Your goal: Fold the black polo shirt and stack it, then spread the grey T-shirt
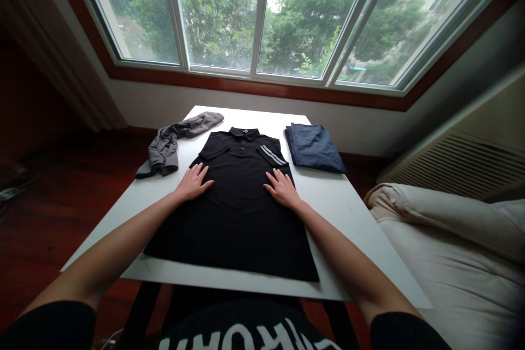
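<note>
A black polo shirt [241,202] lies face up and spread flat, its collar toward the window and its sleeves folded inward over the chest. White stripes show on the sleeve at the right. My left hand [194,181] rests with fingers spread on the shirt's left edge, below the sleeve. On the opposite edge my right hand [282,188] lies flat, fingers apart, just below the striped sleeve. Neither hand grips anything.
The shirt lies on a white table [353,219]. A crumpled grey garment [166,145] is at the table's back left, folded dark blue cloth [315,146] at the back right. A beige sofa [447,251] stands to the right. Windows are beyond the table.
</note>
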The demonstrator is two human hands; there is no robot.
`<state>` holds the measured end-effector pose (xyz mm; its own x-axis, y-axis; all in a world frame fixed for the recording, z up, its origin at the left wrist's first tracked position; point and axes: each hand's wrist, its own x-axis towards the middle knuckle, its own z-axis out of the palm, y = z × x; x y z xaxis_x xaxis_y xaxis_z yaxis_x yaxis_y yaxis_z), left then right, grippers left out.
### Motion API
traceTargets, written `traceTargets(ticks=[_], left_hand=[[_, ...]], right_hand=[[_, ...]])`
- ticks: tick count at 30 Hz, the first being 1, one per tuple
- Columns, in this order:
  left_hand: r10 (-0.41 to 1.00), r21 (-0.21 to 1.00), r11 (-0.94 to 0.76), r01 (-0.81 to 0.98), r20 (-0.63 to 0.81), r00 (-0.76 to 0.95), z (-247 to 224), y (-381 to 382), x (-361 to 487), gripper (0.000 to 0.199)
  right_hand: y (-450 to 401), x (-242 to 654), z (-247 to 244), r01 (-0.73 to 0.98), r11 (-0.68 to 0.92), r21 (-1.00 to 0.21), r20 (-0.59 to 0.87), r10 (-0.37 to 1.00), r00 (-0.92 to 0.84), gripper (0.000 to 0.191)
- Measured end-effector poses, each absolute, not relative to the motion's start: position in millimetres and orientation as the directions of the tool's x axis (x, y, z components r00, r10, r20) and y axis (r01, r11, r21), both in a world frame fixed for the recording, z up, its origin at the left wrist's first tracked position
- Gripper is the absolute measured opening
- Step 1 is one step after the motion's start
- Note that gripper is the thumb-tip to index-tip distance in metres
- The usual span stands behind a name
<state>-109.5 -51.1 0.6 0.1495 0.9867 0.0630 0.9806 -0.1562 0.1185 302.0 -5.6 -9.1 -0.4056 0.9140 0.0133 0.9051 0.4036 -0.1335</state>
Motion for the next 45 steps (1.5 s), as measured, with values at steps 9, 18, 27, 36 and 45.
traceTargets(ticks=[9, 18, 27, 36, 45], left_hand=[[0.987, 0.118, -0.154, 0.981, 0.057, 0.148, -9, -61, -115, 0.087], [0.968, 0.153, -0.248, 0.957, 0.077, 0.239, 1, -34, -86, 0.086], [0.950, 0.175, -0.311, 0.934, 0.057, 0.306, 2, 19, -49, 0.080], [0.961, 0.145, -0.278, 0.950, 0.034, 0.276, -11, 5, -92, 0.080], [0.949, 0.152, -0.316, 0.936, 0.061, 0.311, -11, -5, -102, 0.078]], right_hand=[[-7, 306, -12, 0.896, 0.423, -0.135, 0.049, 0.906, -0.420, 0.069], [-3, 302, -6, 0.885, 0.448, -0.127, 0.037, 0.894, -0.447, 0.068], [25, 272, 13, 0.865, 0.483, -0.136, 0.002, 0.873, -0.487, 0.068], [14, 290, -6, 0.841, 0.502, -0.202, 0.067, 0.864, -0.500, 0.063], [3, 303, -6, 0.831, 0.516, -0.205, 0.096, 0.856, -0.508, 0.059]])
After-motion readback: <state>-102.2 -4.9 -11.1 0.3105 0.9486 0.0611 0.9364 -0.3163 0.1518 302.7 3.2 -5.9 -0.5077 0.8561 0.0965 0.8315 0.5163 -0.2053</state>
